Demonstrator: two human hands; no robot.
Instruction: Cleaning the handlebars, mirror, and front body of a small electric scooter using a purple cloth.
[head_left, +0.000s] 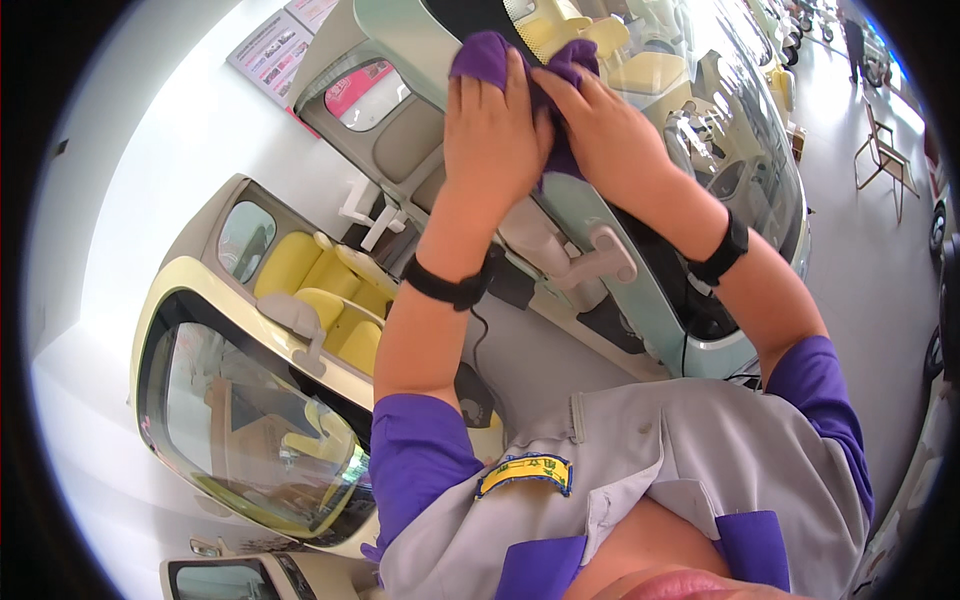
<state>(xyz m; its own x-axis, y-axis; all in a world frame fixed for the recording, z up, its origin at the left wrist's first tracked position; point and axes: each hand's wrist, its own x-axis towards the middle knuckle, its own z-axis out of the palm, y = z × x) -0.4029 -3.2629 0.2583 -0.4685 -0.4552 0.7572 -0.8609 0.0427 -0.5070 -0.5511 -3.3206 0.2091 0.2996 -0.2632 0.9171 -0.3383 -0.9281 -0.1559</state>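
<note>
A purple cloth [482, 58] is bunched against the body of a small pale-green vehicle [645, 300] at the top of the view. My left hand [492, 140] presses on its left part, with the fingertips tucked into the fabric. Close by on the right, my right hand [612, 135] has its fingers on the same cloth, and the thumbs nearly meet. Both arms reach up and forward, each with a black wristband. Below the hands, a beige bracket-shaped part [600, 262] sticks out from the vehicle's frame.
The green vehicle's open door [375, 75] stands to the left of my hands, its windshield [745, 130] to the right. A cream vehicle [190, 275] with yellow seats is at left. Posters [270, 55] hang on the wall; a folding chair [882, 155] stands far right.
</note>
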